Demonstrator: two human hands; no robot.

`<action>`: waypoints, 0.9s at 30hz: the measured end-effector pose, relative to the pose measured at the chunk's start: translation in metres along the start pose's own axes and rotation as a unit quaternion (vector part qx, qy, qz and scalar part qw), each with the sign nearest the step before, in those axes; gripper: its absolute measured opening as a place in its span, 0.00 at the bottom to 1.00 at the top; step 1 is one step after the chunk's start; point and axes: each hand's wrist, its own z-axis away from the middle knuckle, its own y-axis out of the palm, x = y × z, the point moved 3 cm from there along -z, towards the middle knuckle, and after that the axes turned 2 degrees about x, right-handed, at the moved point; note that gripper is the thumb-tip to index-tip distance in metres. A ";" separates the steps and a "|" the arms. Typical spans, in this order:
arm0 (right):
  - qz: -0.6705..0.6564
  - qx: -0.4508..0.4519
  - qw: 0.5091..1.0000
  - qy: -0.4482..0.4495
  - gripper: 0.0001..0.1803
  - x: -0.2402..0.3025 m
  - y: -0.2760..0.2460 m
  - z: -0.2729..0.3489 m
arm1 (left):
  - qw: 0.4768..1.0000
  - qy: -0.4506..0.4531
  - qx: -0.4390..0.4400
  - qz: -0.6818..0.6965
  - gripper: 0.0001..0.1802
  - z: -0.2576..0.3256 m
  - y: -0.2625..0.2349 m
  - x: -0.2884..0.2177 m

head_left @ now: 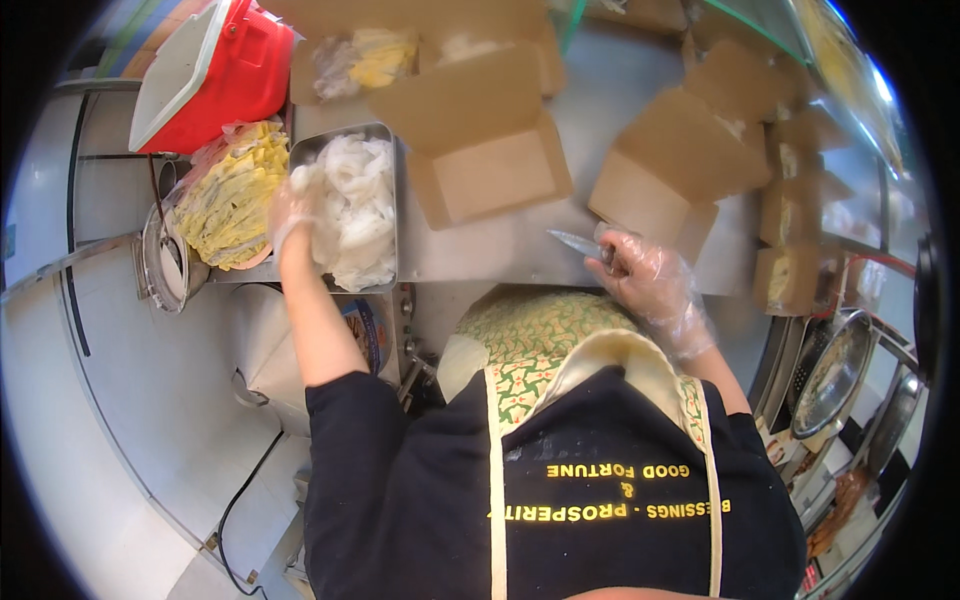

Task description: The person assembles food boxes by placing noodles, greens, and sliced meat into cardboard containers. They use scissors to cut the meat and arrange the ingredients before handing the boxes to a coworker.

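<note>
My left hand (293, 215), in a clear plastic glove, reaches over the left edge of a metal tray (393, 135). It touches the soft white strips (355, 210) heaped there; its fingers are blurred and partly hidden. Just left of that hand lies a pile of flat yellow folded sheets with dark flecks (235, 195). My right hand (645, 280), also gloved, is closed around the dark grip of a pointed metal-bladed tool (574, 242), its tip aimed left over the table's front edge. Ahead of it stands an open brown cardboard box (495, 185) with a bare bottom.
Another open brown box (640, 195) stands right of the middle, with several filled boxes (785, 220) beyond. A box with yellow and white food (370, 60) sits behind the tray. A red and white cooler (230, 85) is at the far left; a metal strainer bowl (835, 375) hangs lower right.
</note>
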 end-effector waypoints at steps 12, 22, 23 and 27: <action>-0.144 0.179 0.973 0.033 0.19 0.008 0.019 -0.027 | 0.795 0.121 -0.113 0.584 0.23 0.102 -0.120 0.020; -0.472 0.553 0.684 0.056 0.43 0.074 0.053 -0.064 | 0.798 0.270 -0.240 0.483 0.25 0.160 -0.179 -0.111; -0.506 0.560 0.654 0.051 0.43 0.084 0.056 -0.066 | 0.790 0.310 -0.265 0.459 0.25 0.166 -0.183 -0.120; -0.666 0.546 0.507 0.033 0.43 0.109 0.073 -0.073 | 0.788 0.376 -0.321 0.366 0.25 0.189 -0.184 -0.149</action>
